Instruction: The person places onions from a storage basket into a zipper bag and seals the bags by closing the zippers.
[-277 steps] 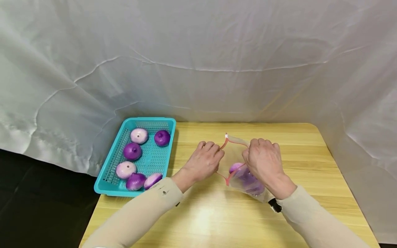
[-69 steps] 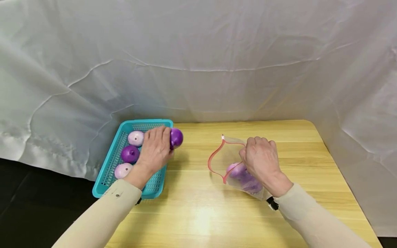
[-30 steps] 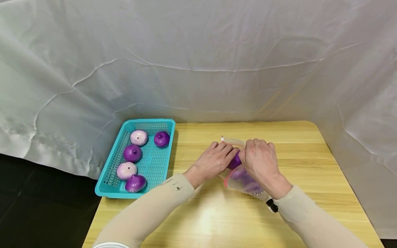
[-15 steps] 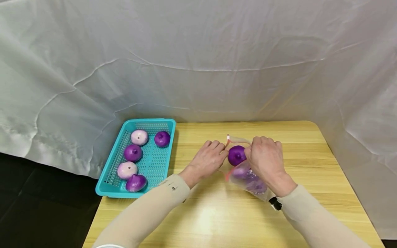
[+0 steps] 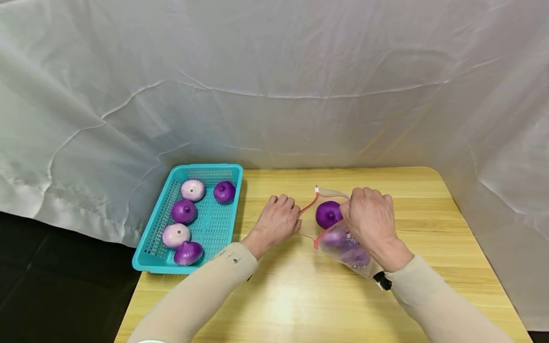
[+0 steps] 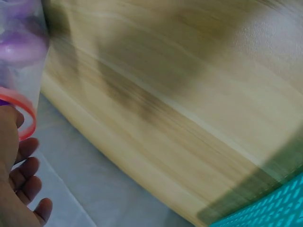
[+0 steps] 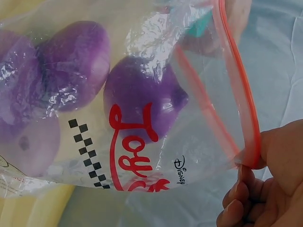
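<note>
The left hand (image 5: 274, 223) and right hand (image 5: 372, 228) each pinch the rim of a clear bag (image 5: 316, 244), mouth open between them. A dark onion (image 5: 329, 215) sits inside, between both grips; more onions (image 5: 357, 257) lie beside the right. Left of the left hand, a basket (image 5: 213, 224) holds onions.

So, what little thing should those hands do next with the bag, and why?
Probably lift the mouth of the red-rimmed clear plastic bag slightly. The round dark-purple onion sits just inside the opening, other purple onions lie deeper, and the left hand and right hand both hold the rim, so tilting might slide it down.
</note>
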A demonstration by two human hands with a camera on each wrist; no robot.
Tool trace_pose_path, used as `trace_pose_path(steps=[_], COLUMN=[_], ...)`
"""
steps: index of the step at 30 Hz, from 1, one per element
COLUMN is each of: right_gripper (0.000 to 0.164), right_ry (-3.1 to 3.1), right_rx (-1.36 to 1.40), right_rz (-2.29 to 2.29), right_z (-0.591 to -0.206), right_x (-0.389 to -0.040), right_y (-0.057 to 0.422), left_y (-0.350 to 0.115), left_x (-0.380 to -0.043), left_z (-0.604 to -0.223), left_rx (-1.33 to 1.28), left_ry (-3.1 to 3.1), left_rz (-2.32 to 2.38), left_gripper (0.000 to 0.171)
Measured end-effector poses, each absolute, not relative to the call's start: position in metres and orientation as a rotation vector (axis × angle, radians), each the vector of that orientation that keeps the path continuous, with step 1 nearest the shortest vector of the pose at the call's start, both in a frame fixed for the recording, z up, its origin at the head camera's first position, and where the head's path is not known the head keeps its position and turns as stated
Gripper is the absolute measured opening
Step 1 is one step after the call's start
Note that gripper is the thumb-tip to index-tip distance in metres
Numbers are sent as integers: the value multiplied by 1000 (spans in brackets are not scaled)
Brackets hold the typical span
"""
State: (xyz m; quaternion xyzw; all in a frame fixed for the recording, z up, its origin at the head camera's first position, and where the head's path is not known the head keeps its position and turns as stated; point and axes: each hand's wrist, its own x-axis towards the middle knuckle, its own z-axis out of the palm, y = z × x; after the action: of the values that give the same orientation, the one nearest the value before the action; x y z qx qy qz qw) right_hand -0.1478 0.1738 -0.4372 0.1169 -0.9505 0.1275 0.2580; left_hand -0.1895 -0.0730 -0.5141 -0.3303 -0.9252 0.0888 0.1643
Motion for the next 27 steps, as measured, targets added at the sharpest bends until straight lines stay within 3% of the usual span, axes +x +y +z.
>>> trace_pose_path(steps=[8,15,20,27], right_gripper=[25,28,28,31], right_ry=[-2597,-2691,-2652,-2576], right_rx=[306,210,145,244], right_rz=[318,223,247,214], right_z=[-432,-399,-377,-380], right_x=[-145,-138,-131,-129], right_y=[181,218,230,210], left_y=[-69,-40,-24,-25], left_x=[-185,-175,-166,-161], left_z=[-514,-458,-429,-439], left_rx=[-915,-825,-791,-768], left_ry=[-2672,-2697,-2721,-2768], left_rz=[214,-270,-374,-253], left_gripper=[24,23,22,22])
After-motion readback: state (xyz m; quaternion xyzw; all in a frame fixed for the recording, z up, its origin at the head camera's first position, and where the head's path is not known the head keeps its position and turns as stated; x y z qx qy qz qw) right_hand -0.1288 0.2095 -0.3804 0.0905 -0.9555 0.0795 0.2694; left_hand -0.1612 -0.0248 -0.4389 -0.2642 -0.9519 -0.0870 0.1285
